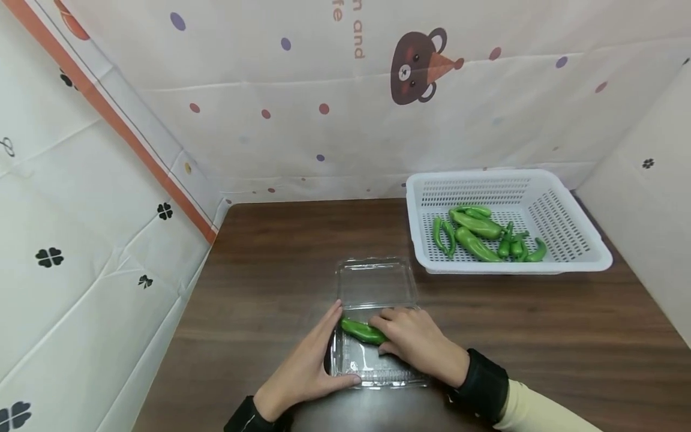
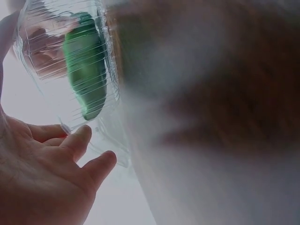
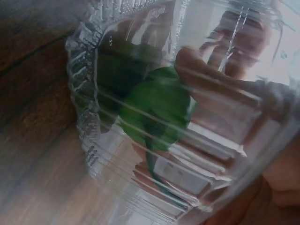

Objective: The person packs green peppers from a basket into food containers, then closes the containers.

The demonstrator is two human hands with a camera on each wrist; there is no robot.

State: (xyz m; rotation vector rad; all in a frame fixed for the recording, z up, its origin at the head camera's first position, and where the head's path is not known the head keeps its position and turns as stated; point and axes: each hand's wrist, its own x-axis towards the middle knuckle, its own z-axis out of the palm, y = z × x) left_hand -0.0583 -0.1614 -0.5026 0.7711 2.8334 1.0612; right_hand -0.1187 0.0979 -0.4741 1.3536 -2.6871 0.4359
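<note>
A clear plastic clamshell box (image 1: 372,369) lies on the table with its lid (image 1: 378,285) folded back, away from the person. Inside its base is a long green pepper (image 1: 363,332), seen through the ribbed plastic in both wrist views. My right hand (image 1: 415,342) reaches in from the right and grips the pepper's right end between thumb and curled fingers. At the box's left side my left hand (image 1: 308,360) spreads straight, fingers along the left wall and thumb at the front rim. In the left wrist view its fingertips (image 2: 84,133) come right at the plastic edge.
A white perforated basket (image 1: 588,261) with several green peppers (image 1: 477,227) stands at the back right of the brown wooden table (image 1: 259,276). White printed sheets (image 1: 324,138) close off the back, left and right sides.
</note>
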